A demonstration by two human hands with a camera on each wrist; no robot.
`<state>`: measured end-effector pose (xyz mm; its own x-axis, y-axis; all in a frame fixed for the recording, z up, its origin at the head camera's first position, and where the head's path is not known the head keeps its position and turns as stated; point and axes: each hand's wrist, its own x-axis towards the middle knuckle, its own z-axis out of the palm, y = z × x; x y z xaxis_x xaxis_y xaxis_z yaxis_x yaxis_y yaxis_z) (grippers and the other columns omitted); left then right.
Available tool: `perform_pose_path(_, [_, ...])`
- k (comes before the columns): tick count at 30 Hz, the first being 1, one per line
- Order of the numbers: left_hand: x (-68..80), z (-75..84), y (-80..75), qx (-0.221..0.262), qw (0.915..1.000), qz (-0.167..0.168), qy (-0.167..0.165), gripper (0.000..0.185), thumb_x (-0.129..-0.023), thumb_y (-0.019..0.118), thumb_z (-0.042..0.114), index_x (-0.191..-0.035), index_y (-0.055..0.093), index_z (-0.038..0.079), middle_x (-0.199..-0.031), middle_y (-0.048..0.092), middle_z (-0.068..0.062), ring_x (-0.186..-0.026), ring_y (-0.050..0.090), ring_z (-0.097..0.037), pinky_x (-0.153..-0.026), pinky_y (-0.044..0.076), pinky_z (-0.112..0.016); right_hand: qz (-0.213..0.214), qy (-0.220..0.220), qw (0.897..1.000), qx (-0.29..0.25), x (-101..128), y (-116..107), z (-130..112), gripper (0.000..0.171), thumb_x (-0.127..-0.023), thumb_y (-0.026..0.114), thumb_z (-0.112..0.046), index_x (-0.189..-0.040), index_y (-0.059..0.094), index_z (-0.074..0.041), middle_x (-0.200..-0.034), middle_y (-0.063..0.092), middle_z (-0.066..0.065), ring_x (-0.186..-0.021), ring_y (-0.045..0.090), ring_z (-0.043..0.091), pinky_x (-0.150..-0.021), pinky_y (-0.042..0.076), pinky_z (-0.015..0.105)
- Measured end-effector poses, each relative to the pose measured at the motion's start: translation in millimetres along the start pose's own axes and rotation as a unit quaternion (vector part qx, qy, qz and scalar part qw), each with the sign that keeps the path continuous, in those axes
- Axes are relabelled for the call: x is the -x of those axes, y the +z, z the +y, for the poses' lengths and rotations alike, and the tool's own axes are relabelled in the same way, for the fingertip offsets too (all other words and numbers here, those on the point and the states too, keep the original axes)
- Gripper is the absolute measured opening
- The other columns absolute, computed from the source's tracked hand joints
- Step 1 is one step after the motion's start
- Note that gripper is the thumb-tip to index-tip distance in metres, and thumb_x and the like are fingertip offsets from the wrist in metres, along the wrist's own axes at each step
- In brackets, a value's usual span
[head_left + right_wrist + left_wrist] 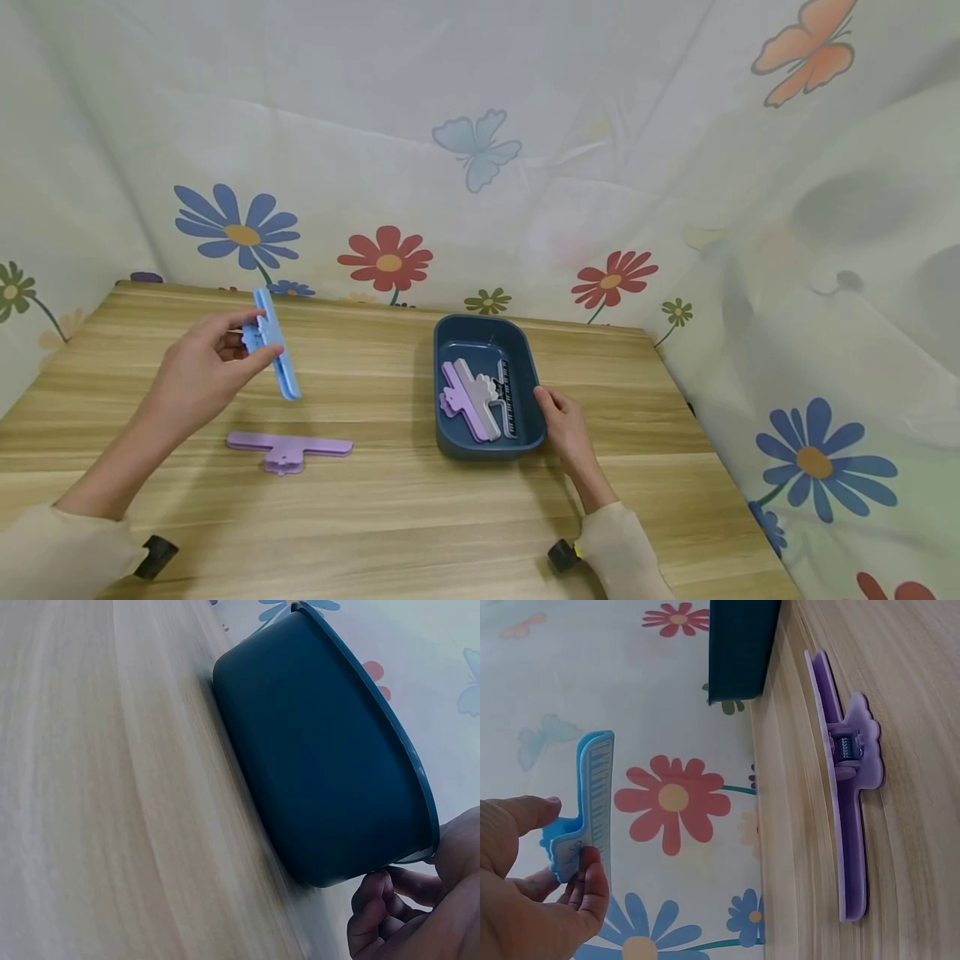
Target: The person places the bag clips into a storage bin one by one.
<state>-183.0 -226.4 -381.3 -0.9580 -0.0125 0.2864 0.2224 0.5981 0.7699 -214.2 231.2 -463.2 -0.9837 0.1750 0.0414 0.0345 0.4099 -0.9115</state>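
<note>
My left hand [198, 367] pinches a light blue bag clip [276, 354] by its handle, raised above the left part of the table. In the left wrist view the blue clip [596, 791] shows its ridged long edge. On the table below it lies a purple bag clip [315, 447], its spring visible in the left wrist view. My right hand [566, 429] grips the rim of a dark blue bin [487, 452] at its right side. Inside the bin lie a purple clip [465, 400], a grey clip [478, 408] and a black-and-white clip [508, 404].
The wooden table [360, 533] meets a white curtain [337, 158] printed with flowers and butterflies at its back and right edges. A black wrist device [156, 557] sits at the left sleeve, and another [562, 556] at the right sleeve.
</note>
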Motion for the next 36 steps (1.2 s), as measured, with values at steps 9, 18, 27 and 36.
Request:
perform_pose_path(9, [0.6,3.9,6.8,0.008,0.9999,-0.007,0.006,0.062,-0.100,0.072,0.026,-0.146,0.050,-0.008,-0.117,0.058,-0.024,-0.097,0.062,-0.036,-0.065,0.048,-0.009,0.000,0.003,1.000,-0.004,-1,1,0,0.039,-0.109,0.055,-0.027,-0.126,0.070,0.005,-0.122,0.070,0.022,-0.114,0.063,0.033,-0.102,0.047,0.047])
perform_pose_path(18, [1.1,8.8,15.8,0.020,0.9996,-0.019,0.009,0.061,-0.098,0.074,0.025,-0.145,0.051,-0.008,-0.122,0.057,-0.025,-0.099,0.063,-0.037,-0.068,0.048,-0.007,0.001,0.000,1.000,0.000,0,0,1,0.041,-0.109,0.054,-0.028,-0.127,0.069,0.006,-0.125,0.069,0.023,-0.117,0.062,0.034,-0.105,0.046,0.051])
perform_pose_path(27, [2.3,13.8,21.1,0.021,0.9994,-0.025,0.015,0.061,-0.097,0.075,0.023,-0.146,0.051,-0.006,-0.124,0.057,-0.024,-0.100,0.064,-0.036,-0.070,0.046,-0.005,0.001,0.002,1.000,-0.004,0,-1,-1,0.039,-0.109,0.056,-0.028,-0.128,0.070,0.003,-0.126,0.069,0.021,-0.117,0.062,0.034,-0.105,0.046,0.050])
perform_pose_path(36, [1.9,17.1,28.4,0.023,0.9990,-0.031,0.024,0.058,-0.097,0.076,0.021,-0.142,0.054,-0.007,-0.122,0.059,-0.025,-0.098,0.065,-0.036,-0.070,0.048,-0.007,-0.005,-0.001,1.000,-0.003,-1,-1,0,0.040,-0.109,0.055,-0.029,-0.128,0.070,0.003,-0.127,0.068,0.021,-0.118,0.061,0.033,-0.106,0.046,0.051])
